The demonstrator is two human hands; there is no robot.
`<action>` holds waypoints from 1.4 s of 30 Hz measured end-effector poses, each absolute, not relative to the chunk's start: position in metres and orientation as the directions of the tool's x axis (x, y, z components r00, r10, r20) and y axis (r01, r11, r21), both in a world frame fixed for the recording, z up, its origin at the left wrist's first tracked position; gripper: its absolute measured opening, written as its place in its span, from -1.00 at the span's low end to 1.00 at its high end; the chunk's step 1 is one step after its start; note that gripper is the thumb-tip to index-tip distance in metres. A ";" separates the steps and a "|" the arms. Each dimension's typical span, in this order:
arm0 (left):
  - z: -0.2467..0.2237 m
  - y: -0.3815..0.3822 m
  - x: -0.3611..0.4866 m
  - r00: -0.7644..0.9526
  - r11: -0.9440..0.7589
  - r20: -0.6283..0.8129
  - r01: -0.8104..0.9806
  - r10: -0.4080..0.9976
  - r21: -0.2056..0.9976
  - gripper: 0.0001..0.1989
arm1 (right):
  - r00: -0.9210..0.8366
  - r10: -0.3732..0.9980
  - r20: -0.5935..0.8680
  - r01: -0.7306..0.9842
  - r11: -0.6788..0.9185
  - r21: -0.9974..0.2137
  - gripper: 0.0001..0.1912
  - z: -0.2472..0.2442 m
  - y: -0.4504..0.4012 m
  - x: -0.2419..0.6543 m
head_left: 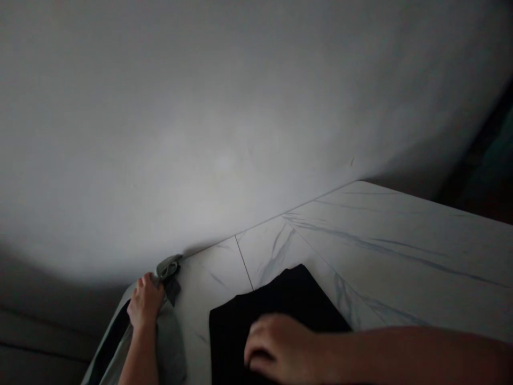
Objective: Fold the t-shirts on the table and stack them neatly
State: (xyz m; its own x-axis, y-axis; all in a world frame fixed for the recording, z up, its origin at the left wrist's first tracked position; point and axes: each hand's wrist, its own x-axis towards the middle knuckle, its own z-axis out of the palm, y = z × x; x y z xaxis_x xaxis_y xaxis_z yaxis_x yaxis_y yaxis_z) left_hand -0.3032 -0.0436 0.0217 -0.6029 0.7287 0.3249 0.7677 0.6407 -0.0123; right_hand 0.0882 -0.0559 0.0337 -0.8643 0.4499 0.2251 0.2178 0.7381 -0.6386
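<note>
At the lower left, my left hand (145, 302) is closed on a grey-green garment (170, 342) with a dark part, bunched at its top end. Beside it, a black folded garment (280, 299) lies on a white marble-patterned surface (401, 256). Over this black cloth is my right hand (280, 345), slightly blurred, with its fingers curled in toward the thumb. Whatever may be between those fingertips is too dark to make out. The lower part of the black garment is hidden by my right hand and the frame's edge.
A plain pale wall (224, 133) rises directly behind the marble-patterned surface. Thin seams cross that surface. On the far right is a dark area with a dim bluish shape (497, 155). Dim horizontal lines show in the shadowed lower left corner.
</note>
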 end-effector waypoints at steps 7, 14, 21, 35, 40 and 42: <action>0.032 -0.042 -0.278 -0.497 0.630 0.470 0.757 0.729 -0.176 -0.56 | -0.521 0.834 0.179 0.770 0.550 -0.324 -0.70 0.004 0.031 0.146; 0.029 -0.068 -0.198 -0.154 0.144 0.160 0.987 0.975 0.077 -0.61 | -0.541 0.819 0.192 0.686 0.562 -0.461 -0.76 0.000 0.025 0.161; 0.016 -0.112 -0.158 -0.127 0.106 0.020 0.896 0.992 0.431 -0.79 | -0.683 0.649 0.336 0.390 0.713 -0.583 -0.85 0.033 -0.025 0.178; 0.050 -0.126 -0.157 -0.230 0.235 -0.062 0.892 0.971 0.386 -0.58 | -0.359 0.930 0.081 0.719 0.331 -0.611 -0.67 0.030 -0.002 0.181; 0.027 -0.076 -0.129 -0.355 0.358 -0.061 0.900 0.933 0.247 -0.62 | -0.264 0.963 0.050 0.742 0.236 -0.627 -0.75 0.021 0.013 0.150; 0.028 -0.070 -0.121 -0.331 0.343 -0.091 0.907 0.939 0.245 -0.72 | -0.372 0.925 0.081 0.653 0.322 -0.685 -0.82 0.025 0.012 0.147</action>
State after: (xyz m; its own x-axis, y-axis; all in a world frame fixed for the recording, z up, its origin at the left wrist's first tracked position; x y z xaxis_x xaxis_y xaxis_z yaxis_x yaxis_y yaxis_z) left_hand -0.1211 -0.0699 0.0284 -0.3308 0.9393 -0.0910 0.9067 0.3431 0.2452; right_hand 0.1465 0.0117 0.0251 -0.3717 0.9248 0.0810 0.6529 0.3225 -0.6854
